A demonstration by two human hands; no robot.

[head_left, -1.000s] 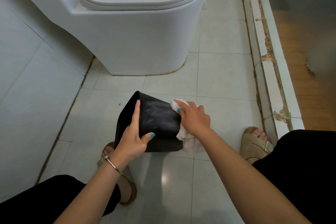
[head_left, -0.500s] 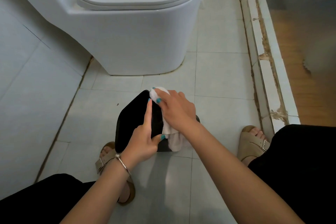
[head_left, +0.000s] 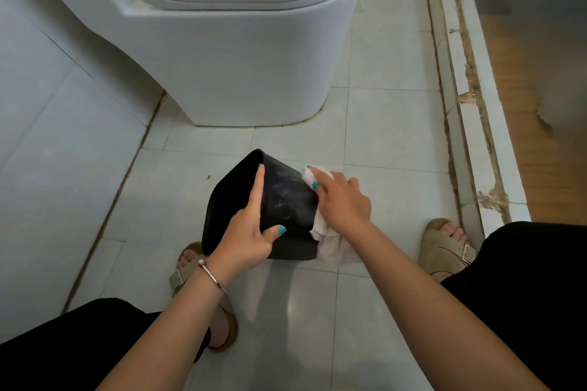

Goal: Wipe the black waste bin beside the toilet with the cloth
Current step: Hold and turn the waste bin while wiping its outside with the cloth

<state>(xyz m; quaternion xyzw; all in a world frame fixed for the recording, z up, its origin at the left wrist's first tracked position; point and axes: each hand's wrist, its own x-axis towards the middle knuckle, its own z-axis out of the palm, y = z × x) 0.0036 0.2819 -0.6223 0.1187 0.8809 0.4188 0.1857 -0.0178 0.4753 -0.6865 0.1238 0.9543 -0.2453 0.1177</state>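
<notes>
Item: black waste bin [head_left: 286, 200], tipped on its side on the tiled floor [head_left: 381, 136] in front of the toilet [head_left: 241, 51], open mouth turned to our left, base toward us. Its upper wall faces the camera and carries pale streaks and smears.

Item: left hand [head_left: 247, 232]. We grip the bin at its rim, forefinger laid straight along the edge, thumb pressed on the outer wall, the other fingers hidden inside or behind. Hold unchanged from half a second ago; it steadies the bin.

Item: right hand [head_left: 341, 200]. Fingers are curled round a bunched white cloth [head_left: 330, 241], pressing it against the bin's right-hand wall; a tail of cloth hangs down to the floor beside the base.

Change recorded: half a second ago the cloth hand sat over the top of the bin, close against our left forefinger, covering the upper wall. It now lies at the right edge again, much as it did a second ago. We read this as one full pass across the wall and back.

Meaning for the task, as judgement: wiping is under way, not finished. The uncovered wall still shows streaks, so either the marks are damp traces or the dirt is stubborn; we cannot tell which. The far side and the inside are not visibly treated.

Also present: two sandalled feet, a bracelet [head_left: 211, 273] on the left wrist, a worn threshold [head_left: 460, 73] at right.
</notes>
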